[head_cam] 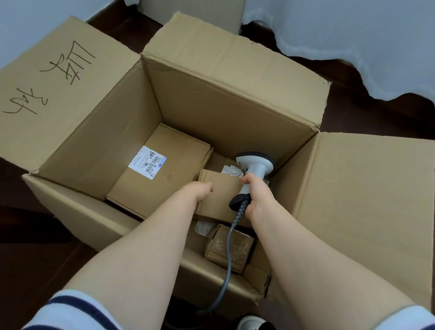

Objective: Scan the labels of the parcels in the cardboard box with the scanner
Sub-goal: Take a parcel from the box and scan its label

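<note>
Head view: scanner in one hand, a small parcel steadied with the other, inside the cardboard box.

In the centre of the frame the right hand (254, 191) has its grip closed round the handle of the scanner (256, 163), whose head points down into the cardboard box (229, 103). The coiled cable (227, 264) trails toward the bottom edge. The left hand (202, 189) curls its grip over the left edge of the small parcel (221, 199), just left of the scanner. This parcel looks light and stiff, probably best taken by its edges and turned to find its label. The flat parcel (173, 187) at centre left shows its label (149, 163) face up. It seems bulkier, so it is likely easier to scan where it lies. The taped parcel (230, 246) below may be slick.
</note>
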